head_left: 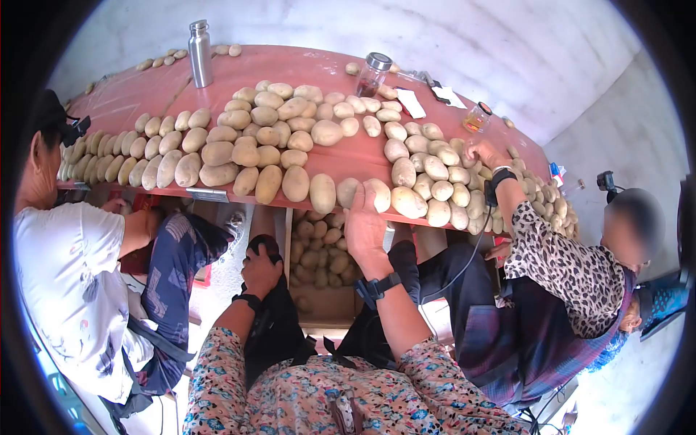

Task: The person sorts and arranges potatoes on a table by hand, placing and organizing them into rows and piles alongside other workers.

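Observation:
My right hand (365, 228) is raised to the front edge of the red table (348, 156). Its fingers close on a potato (380, 194) at the end of the front row, and another potato (347, 193) lies against its left side. Part of the grip is hidden behind the hand. Lower down, my left hand (261, 272) rests on my knee with its fingers apart, holding nothing. Between my legs, under the table edge, a cardboard box (322, 308) contains many potatoes (319, 250).
Potatoes lie in rows and heaps along the table. Farther back stand a steel bottle (200, 54), a lidded glass jar (373, 75) and a small jar (478, 117). One person (80, 268) sits left; another person's hand (487, 153) touches potatoes at right.

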The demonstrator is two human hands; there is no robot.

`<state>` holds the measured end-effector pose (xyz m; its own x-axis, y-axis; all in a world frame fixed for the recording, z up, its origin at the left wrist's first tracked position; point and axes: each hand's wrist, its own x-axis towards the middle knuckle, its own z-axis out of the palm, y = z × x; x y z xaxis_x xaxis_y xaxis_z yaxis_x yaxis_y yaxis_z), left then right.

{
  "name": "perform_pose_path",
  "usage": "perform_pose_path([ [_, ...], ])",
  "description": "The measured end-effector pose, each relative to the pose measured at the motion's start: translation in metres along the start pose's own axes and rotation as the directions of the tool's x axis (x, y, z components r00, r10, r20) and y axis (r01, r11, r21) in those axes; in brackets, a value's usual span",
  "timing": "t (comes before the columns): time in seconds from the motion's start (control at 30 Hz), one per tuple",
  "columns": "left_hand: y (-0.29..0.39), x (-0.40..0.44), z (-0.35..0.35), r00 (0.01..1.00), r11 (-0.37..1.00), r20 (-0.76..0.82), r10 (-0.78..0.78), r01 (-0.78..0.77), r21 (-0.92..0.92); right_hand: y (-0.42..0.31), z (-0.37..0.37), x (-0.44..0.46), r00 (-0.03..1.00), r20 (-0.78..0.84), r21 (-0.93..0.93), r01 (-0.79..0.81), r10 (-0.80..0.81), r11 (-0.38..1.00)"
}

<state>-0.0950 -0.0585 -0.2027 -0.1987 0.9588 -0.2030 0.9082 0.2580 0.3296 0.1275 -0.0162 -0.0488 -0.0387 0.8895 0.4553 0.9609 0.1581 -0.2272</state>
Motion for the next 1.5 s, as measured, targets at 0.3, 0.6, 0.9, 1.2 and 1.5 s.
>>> perform_pose_path([
  [0.3, -0.001, 0.0, 0.004, 1.0, 1.0, -0.01, 0.026, -0.026, -0.001, 0.002, -0.023, 0.002, 0.995, 0.085, 0.051, 0.048, -0.053, 0.998],
  [0.6, -0.001, 0.001, -0.003, 1.0, 1.0, -0.001, 0.016, -0.016, -0.017, -0.077, -0.126, 0.019, 0.646, 0.497, 0.624, 0.199, -0.58, 0.756],
  [0.9, -0.006, 0.004, 0.001, 0.997, 1.0, 0.081, 0.018, -0.019, 0.021, -0.098, -0.043, -0.045, 0.205, 0.425, 0.811, 0.347, -0.882, 0.471],
  [1.2, 0.058, 0.016, 0.004, 0.565, 0.595, -0.196, 0.802, -0.784, 0.178, -0.095, -0.034, -0.053, 0.642, 0.084, 0.832, 0.376, -0.762, 0.409],
  [1.5, 0.175, 0.095, 0.096, 0.621, 0.532, 0.234, 0.748, -0.772, 0.349, -0.05, -0.033, -0.016, 0.851, 0.12, 0.493, 0.396, -0.511, 0.775],
])
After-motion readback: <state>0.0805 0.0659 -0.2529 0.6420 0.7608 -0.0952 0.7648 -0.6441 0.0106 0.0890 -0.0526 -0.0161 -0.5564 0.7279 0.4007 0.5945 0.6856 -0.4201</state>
